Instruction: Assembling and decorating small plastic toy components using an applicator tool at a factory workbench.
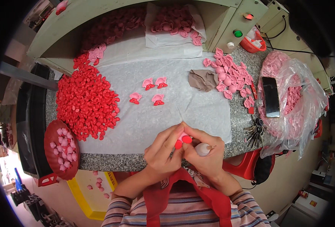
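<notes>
Close to my body, above the counter's front edge, my left hand [160, 149] and my right hand [210, 160] meet around a small pink plastic figure [183, 139] with two red oval feet. Fingertips of both hands pinch it, and the feet face me. Tucked in my right hand is a small white squeeze bottle [203, 149], its thin nozzle pointing right. Beyond my hands, several pink figures with red feet [158, 99] stand on the white sheet [137, 125]. My fingers hide much of the held figure.
Red feet pieces [86, 102] are heaped at left, beside a red basket [50, 151] of pink parts. Pink shells [226, 72] and a grey-brown cloth [203, 80] lie at right. Further right are a phone [270, 97] on a plastic bag [307, 109] and keys [254, 132].
</notes>
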Available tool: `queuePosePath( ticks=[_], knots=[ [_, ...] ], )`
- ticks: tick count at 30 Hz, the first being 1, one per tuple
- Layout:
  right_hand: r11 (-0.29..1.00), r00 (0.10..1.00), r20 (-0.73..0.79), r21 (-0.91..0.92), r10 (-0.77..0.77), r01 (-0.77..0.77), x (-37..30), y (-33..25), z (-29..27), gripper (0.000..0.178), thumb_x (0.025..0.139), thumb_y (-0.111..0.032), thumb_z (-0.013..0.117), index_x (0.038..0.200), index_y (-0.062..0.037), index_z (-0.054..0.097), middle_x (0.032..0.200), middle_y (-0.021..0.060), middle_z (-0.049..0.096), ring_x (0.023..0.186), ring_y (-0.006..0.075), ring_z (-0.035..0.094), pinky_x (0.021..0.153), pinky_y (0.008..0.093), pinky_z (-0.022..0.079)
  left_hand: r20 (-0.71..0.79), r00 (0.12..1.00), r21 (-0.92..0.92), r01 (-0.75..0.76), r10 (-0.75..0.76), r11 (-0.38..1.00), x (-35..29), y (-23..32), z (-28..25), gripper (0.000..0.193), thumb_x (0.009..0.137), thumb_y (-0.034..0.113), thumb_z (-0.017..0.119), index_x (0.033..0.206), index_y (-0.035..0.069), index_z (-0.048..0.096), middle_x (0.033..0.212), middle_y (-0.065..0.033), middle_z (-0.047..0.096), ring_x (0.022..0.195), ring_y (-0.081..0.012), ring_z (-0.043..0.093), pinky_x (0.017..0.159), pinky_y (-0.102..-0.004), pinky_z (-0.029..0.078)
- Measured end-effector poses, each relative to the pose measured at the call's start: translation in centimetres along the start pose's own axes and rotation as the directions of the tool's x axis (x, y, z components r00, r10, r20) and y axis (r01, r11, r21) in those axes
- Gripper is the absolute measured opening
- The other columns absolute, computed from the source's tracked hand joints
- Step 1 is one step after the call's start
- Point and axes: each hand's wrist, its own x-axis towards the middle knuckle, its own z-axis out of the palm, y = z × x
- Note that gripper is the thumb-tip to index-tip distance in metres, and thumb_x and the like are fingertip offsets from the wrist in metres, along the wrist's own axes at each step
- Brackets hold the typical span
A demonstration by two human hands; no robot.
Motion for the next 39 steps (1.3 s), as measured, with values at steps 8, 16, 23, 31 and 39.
queuePosePath(
  ticks=[8,16,23,31,39],
  knots=[
    [0.993,0.985,0.13,0.052,-0.114,0.108,1.9,1.2,-1.7,0.071,0.058,-0.005,0.079,0.122,-0.0007,0.048,0.126,0.015,0.046,0.058,0.0047,0.053,0.051,0.0167,0.042,0.394,0.775,-0.586,0.626,-0.494,0.514,1.0,-0.3,-1.6,0.047,0.076,-0.011,0.056,0.121,-0.003,0.046,0.116,-0.013,0.048,0.098,-0.0182,0.054,0.082,-0.0273,0.048],
    [0.978,0.91,0.4,0.207,-0.112,0.029,2.0,1.1,-1.0,0.101,0.046,-0.013,0.085,0.132,-0.0011,0.032,0.129,0.0199,0.042,0.1,0.0166,0.056,0.081,0.0268,0.047,0.416,0.805,-0.583,0.594,-0.424,0.555,-0.2,0.6,-1.8,0.044,0.068,-0.005,0.068,0.11,-0.003,0.053,0.106,-0.0114,0.051,0.092,-0.0183,0.056,0.077,-0.0273,0.05],
    [0.974,0.898,0.383,0.154,-0.215,0.168,1.3,1.3,-0.5,0.084,0.053,-0.019,0.083,0.124,0.0022,0.043,0.118,0.0201,0.052,0.103,0.0222,0.054,0.088,0.0311,0.043,0.279,0.927,-0.499,0.364,-0.252,0.787,-1.0,0.0,-1.5,0.034,0.065,0.001,0.072,0.097,-0.001,0.061,0.093,-0.009,0.055,0.082,-0.0159,0.057,0.067,-0.0246,0.048],
    [0.95,0.883,0.351,0.099,-0.312,0.296,1.2,1.0,-0.3,0.059,0.062,-0.019,0.077,0.113,-0.0006,0.052,0.113,0.0159,0.055,0.102,0.0273,0.056,0.083,0.0327,0.046,0.229,0.941,-0.441,0.329,-0.25,0.835,-1.4,0.4,-1.7,0.033,0.067,0.013,0.074,0.094,-0.001,0.062,0.09,-0.0084,0.056,0.082,-0.0177,0.056,0.068,-0.0273,0.045],
    [0.952,0.898,0.318,0.07,-0.304,0.298,1.0,1.1,0.1,0.056,0.064,-0.023,0.075,0.111,-0.0009,0.054,0.112,0.0165,0.055,0.101,0.0281,0.056,0.082,0.033,0.046,0.195,0.953,-0.475,0.297,-0.23,0.828,-1.7,0.1,-1.6,0.03,0.068,0.012,0.073,0.093,0.0,0.062,0.092,-0.0097,0.057,0.08,-0.0175,0.055,0.068,-0.0273,0.045]
  ],
)
